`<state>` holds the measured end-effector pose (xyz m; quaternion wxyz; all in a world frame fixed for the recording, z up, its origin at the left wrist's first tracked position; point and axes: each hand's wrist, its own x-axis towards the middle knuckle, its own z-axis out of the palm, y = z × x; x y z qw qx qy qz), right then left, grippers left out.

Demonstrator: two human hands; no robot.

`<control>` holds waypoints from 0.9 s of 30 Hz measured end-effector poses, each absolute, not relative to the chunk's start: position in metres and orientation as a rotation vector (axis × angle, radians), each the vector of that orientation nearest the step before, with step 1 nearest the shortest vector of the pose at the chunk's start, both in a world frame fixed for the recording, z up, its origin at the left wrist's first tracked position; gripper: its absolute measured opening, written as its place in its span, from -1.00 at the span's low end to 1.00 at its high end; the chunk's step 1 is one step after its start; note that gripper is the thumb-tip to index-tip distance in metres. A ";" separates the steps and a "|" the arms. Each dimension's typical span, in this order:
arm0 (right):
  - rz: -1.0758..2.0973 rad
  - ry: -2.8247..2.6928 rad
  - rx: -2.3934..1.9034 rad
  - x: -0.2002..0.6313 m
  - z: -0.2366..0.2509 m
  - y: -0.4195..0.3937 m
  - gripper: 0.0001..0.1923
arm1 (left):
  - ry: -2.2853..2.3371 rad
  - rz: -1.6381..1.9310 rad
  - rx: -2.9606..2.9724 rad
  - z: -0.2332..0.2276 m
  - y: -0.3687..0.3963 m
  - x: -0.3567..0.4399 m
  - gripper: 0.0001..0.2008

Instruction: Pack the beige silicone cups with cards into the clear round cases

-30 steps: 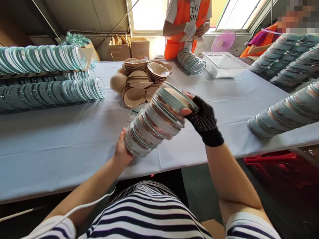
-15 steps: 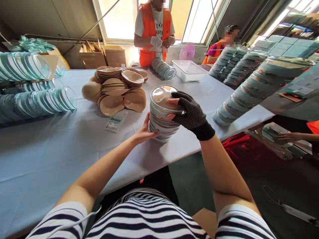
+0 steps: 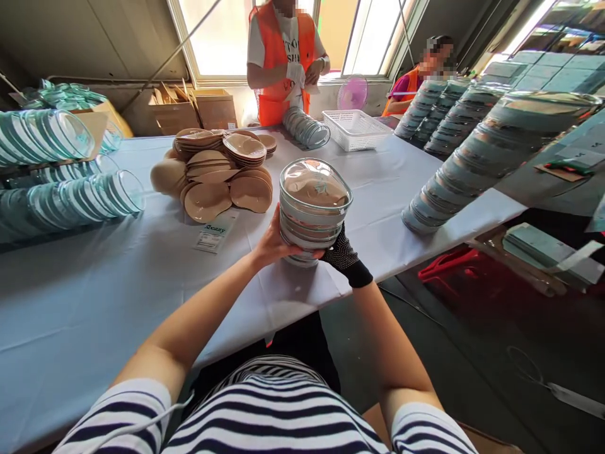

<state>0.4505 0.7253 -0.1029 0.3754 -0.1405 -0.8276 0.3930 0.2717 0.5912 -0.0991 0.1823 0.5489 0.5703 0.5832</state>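
I hold an upright stack of clear plastic cases [image 3: 314,205] with tan pads inside, just above the table's near edge. My bare left hand [image 3: 271,243] grips the stack's lower left side. My right hand [image 3: 341,255], in a black dotted fingerless glove, supports it from below on the right. A pile of loose tan pads [image 3: 222,173] lies on the white tablecloth [image 3: 118,277] just beyond the stack, with a small label card [image 3: 215,232] beside it.
Rows of empty clear cases [image 3: 70,195] lie on the left. Long filled stacks [image 3: 472,164] lean at the right. A person in an orange vest [image 3: 283,60] stands at the far side by a white basket [image 3: 354,129]. Another person [image 3: 416,79] sits behind.
The stack went from tilted to upright. My right hand left the top of the stack and moved down under its right side. The view swung to the right.
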 end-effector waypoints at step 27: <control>0.712 -1.966 -0.388 0.458 -0.133 0.717 0.13 | 1.450 1.620 1.723 -0.107 0.615 0.263 0.33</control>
